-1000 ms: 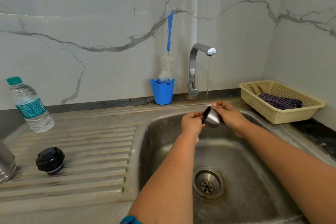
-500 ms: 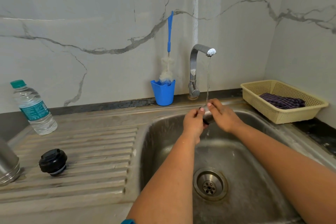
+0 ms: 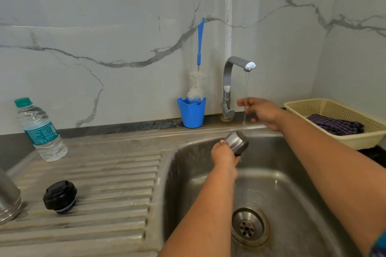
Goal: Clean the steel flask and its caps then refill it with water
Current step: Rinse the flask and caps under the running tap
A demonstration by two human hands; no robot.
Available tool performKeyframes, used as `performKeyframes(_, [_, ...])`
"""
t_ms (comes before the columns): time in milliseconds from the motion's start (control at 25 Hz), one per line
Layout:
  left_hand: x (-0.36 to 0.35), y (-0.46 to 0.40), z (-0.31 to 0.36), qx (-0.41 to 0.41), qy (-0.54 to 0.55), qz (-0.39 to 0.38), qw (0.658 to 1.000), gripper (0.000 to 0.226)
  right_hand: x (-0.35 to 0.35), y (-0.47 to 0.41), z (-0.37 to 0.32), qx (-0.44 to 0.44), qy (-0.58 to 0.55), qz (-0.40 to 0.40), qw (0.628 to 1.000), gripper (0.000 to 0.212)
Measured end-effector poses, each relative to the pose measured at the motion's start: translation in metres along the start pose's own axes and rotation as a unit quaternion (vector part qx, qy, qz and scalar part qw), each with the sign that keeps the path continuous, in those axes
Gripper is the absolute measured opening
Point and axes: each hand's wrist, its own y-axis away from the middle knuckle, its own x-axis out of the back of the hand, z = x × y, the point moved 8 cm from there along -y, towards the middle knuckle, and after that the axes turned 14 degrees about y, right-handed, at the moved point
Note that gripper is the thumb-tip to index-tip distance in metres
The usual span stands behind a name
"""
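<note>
Over steel sink (image 3: pixel 188 173), left hand (image 3: pixel 223 155) grips cylindrical steel cap (image 3: pixel 237 142); right hand (image 3: pixel 263 113) fingers spread empty.

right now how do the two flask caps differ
The steel cap is shiny metal, while the black cap is dark plastic. The steel cap is held tilted over the sink by the left hand; the black cap rests untouched on the drainboard. Both are round.

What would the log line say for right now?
left hand: grips steel cap | right hand: open near tap | water: running
</note>
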Motion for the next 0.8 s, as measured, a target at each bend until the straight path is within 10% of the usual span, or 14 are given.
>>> performKeyframes(160, [0.011,-0.011,0.001,-0.002,-0.029,0.032,0.999,0.023,-0.024,-0.023,-0.037,0.042,-0.008,-0.091,0.995,0.061])
performKeyframes(640, [0.014,-0.001,0.015,-0.02,-0.107,0.041,0.993,0.014,-0.009,0.046,0.022,-0.1,-0.152,0.053,0.982,0.032])
performKeyframes(800, [0.006,0.032,0.024,-0.069,-0.216,-0.051,0.973,0.017,-0.066,0.115,0.027,-0.116,-0.12,-0.086,0.982,0.05])
